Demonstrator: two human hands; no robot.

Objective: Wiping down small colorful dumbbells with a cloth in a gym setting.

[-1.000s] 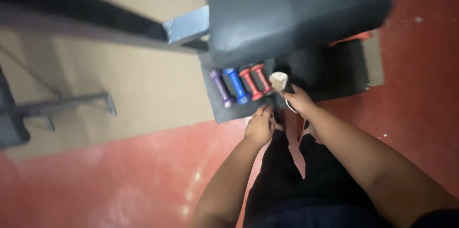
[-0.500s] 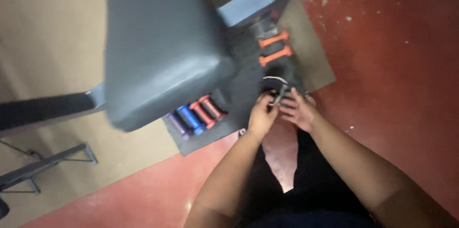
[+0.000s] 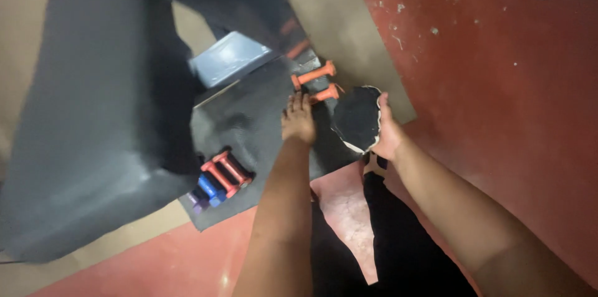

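Down on the floor: I see red painted concrete [image 3: 498, 85] with pale chips, and a tan mat [image 3: 349, 29] beside it.
Black mat: a dark rubber mat [image 3: 249, 122] lies over the tan one.
Bench: a grey padded bench [image 3: 81, 147] looms at left.
Left hand: my left hand [image 3: 299, 121] lies flat and released on the black mat, fingertips just beside two orange dumbbells [image 3: 314, 82].
Right hand: my right hand [image 3: 387, 132] grips a black white-edged pad [image 3: 356, 117], lifted at the mat's edge.
Other weights: red, blue and purple dumbbells [image 3: 218, 179] sit near the bench.

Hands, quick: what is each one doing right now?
Left hand: open, fingers spread on the black floor mat, reaching toward the orange dumbbells.
Right hand: closed on a flat black pad with a white edge.
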